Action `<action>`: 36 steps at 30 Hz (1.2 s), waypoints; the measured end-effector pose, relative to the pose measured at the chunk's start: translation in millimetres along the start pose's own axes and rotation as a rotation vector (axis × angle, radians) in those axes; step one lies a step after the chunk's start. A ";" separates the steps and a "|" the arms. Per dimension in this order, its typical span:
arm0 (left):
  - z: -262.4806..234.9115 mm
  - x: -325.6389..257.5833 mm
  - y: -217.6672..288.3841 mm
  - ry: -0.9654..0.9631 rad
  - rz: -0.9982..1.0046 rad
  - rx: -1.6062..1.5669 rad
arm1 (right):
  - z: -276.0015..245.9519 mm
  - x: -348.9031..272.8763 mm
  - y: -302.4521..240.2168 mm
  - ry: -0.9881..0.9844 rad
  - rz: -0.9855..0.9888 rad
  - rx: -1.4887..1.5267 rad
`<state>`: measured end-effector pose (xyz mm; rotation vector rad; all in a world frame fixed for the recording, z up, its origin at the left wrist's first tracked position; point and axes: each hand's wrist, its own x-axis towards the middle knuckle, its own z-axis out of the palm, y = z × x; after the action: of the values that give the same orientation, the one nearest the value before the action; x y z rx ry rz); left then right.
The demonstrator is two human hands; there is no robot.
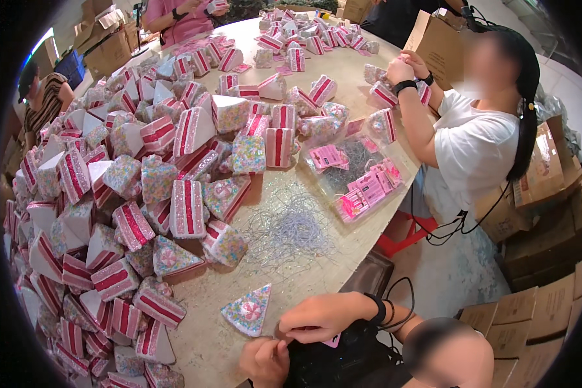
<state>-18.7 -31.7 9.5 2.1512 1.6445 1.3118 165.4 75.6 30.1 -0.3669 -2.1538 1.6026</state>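
At the table's near edge my right hand [318, 317] reaches in from the right, its fingers pinched together. Close beside it is my left hand [265, 362], its fingers curled. What either one grips, if anything, is too small or hidden to make out. A small piece of pink card [332, 341] peeks out below my right hand. Just beyond my hands lies a toy cake slice [247, 312], a triangle with a sprinkle-covered top and a pink-and-white swirl. Farther off, a tangled heap of thin, pale string loops [295, 226] is spread on the tabletop.
A large pile of similar cake slices [188, 208] covers the table's left side. A clear plastic tray [343, 216] holds pink cards and dark strands. At right, a co-worker [475, 123] handles slices; others stand at the far end. Cardboard boxes [530, 323] line the right.
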 end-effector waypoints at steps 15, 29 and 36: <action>-5.6 17.4 9.9 -0.073 0.087 0.050 | -16.7 -4.9 -4.5 -0.005 -0.026 0.019; -7.6 26.8 14.5 -0.077 0.137 0.061 | -15.1 -7.8 -3.5 0.026 0.001 -0.046; -6.4 27.4 16.3 -0.110 0.077 0.081 | -17.0 -7.3 -0.6 -0.002 0.010 -0.029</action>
<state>-10.7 -17.7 37.6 2.3098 1.6149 1.1417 180.1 86.4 33.5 -0.3857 -2.1826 1.5790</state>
